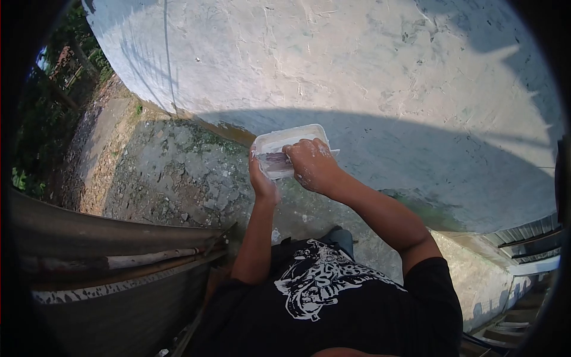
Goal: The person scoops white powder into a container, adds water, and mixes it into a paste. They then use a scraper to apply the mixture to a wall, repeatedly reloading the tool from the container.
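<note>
My left hand [262, 178] is wrapped round the left end of a shallow white plastic tray [291, 133], its fingers hidden beneath. White paste coats the inside of the tray and smears both hands. Closed in a fist over the tray, my right hand [312, 163] grips what looks like a putty knife [275, 160]; a dark greyish part shows left of the fist, and a thin pale edge sticks out to its right. The fist covers most of this tool.
A wall [357, 71] with rough white-grey coating stands in front, partly shaded. Rubble-strewn ground [184, 172] lies at its foot on the left. Wooden poles [151, 259] and a dark sheet border the lower left. Trees show at the far left.
</note>
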`<state>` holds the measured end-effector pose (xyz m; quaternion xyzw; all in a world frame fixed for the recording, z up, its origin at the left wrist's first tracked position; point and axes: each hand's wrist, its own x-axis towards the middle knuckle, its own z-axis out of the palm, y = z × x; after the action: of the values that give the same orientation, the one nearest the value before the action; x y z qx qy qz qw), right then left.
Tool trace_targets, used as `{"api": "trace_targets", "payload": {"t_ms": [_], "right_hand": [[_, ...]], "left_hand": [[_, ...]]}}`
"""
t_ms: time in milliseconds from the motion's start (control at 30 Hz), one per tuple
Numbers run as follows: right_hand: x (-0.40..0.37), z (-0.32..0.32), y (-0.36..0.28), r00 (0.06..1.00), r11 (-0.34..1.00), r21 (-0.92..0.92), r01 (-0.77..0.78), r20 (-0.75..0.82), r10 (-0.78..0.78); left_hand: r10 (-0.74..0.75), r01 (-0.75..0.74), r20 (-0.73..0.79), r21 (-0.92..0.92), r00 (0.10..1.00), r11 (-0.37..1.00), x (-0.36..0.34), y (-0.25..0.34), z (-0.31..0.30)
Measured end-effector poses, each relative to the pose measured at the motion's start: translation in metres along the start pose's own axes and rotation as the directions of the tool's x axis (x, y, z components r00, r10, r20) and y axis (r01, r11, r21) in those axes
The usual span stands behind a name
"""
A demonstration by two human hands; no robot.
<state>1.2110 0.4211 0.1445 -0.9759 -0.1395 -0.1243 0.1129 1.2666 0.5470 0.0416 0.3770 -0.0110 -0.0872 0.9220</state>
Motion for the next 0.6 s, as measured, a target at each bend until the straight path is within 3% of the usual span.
{"api": "trace_targets", "payload": {"t_ms": [67, 133, 233, 300, 433, 533, 600], "right_hand": [[0.005, -0.002, -0.004, 0.999, 1.000, -0.021, -0.021, 0.040, 0.022], [0.010, -0.004, -0.008, 0.995, 0.998, -0.042, -0.039, 0.085, 0.042], [0.016, -0.001, -0.009, 0.998, 0.996, -0.093, -0.008, 0.054, 0.013], [0.019, 0.009, -0.008, 0.998, 0.995, -0.097, -0.026, -0.057, 0.020], [0.026, 0.013, -0.007, 0.997, 0.991, -0.132, -0.022, -0.081, 0.012], [0.030, 0.005, -0.005, 0.998, 0.990, -0.124, -0.061, -0.037, 0.057], [0.029, -0.008, 0.003, 0.986, 0.999, 0.043, -0.032, -0.164, 0.039]], "left_hand": [[-0.019, 0.019, 0.003, -0.011, 1.000, 1.000, 0.000, 0.002, 0.000], [0.051, -0.055, 0.044, 0.079, 0.998, 0.995, -0.001, -0.001, -0.004], [0.054, -0.054, 0.003, 0.051, 0.999, 0.997, 0.001, -0.010, -0.009], [0.013, -0.013, -0.011, 0.013, 1.000, 1.000, 0.000, -0.008, -0.005], [-0.042, 0.039, -0.040, -0.078, 0.998, 0.996, 0.001, -0.009, -0.002], [0.014, -0.015, 0.033, 0.047, 0.999, 0.999, -0.002, -0.005, -0.007], [0.025, -0.029, 0.064, 0.061, 0.998, 0.998, -0.002, 0.000, -0.008]]}}
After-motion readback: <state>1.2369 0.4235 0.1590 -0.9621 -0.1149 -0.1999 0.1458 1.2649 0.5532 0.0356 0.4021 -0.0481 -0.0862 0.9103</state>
